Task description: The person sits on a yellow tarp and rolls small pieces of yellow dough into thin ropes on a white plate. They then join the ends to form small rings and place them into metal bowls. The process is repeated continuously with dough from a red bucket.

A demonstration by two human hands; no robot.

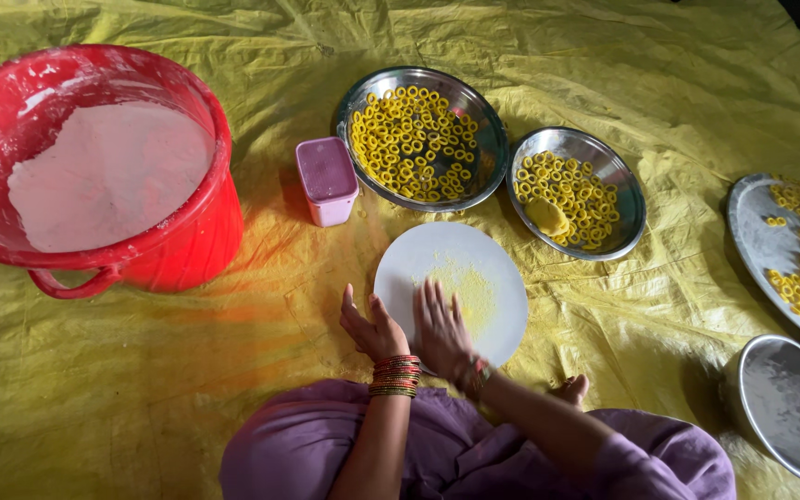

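Right hand (pixel 439 326) flat, palm down on the white disc (pixel 502 306), fingers spread, over the yellow dough smear (pixel 467 289). Left hand (pixel 369 331) open on edge just beside the disc, gripping nothing. We'd keep the palm pressure even and the strokes short, staying mid-disc. Finished rings sit in the two steel bowls (pixel 488 125) beyond.

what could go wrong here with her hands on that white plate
The right hand presses yellow dough on the white plate, which lies on a wrinkled yellow sheet, so the plate may slide or tip. The steel plate of rings and the pink box lie close ahead; a forward push might knock them. The left hand hovers at the rim.
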